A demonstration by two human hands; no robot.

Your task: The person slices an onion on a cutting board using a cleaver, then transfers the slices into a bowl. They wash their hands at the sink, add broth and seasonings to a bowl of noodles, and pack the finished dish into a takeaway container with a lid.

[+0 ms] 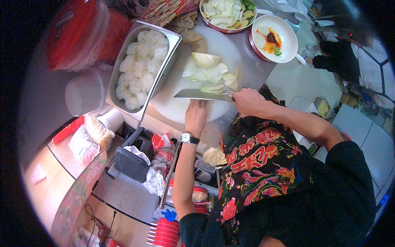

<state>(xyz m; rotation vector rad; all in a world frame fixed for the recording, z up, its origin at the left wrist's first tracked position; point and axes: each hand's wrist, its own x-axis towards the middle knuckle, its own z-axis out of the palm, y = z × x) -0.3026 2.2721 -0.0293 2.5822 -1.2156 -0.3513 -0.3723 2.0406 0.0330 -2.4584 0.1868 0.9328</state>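
My right hand (249,101) is closed around the handle of a cleaver (203,94) over a round white cutting board (172,108). My left hand (196,115), wearing a ring and a wristwatch, reaches to the near side of the blade; its fingertips are hidden behind the blade, so whether they grip anything is unclear. Thin onion slices (211,87) lie along the blade's far side. Beyond them sit a larger cut onion piece (206,60) and more pale onion pieces (205,72). A brown cloth (193,38) lies partly on the board's far edge.
Left of the board stands a deep metal pan (177,38) of thin white slices, beside a translucent plastic tub (83,92). Two white-lined frying pans, one with sliced onion (223,14), one with sauce and broccoli (290,40), stand at the upper right. Another person (355,61) is farther right.
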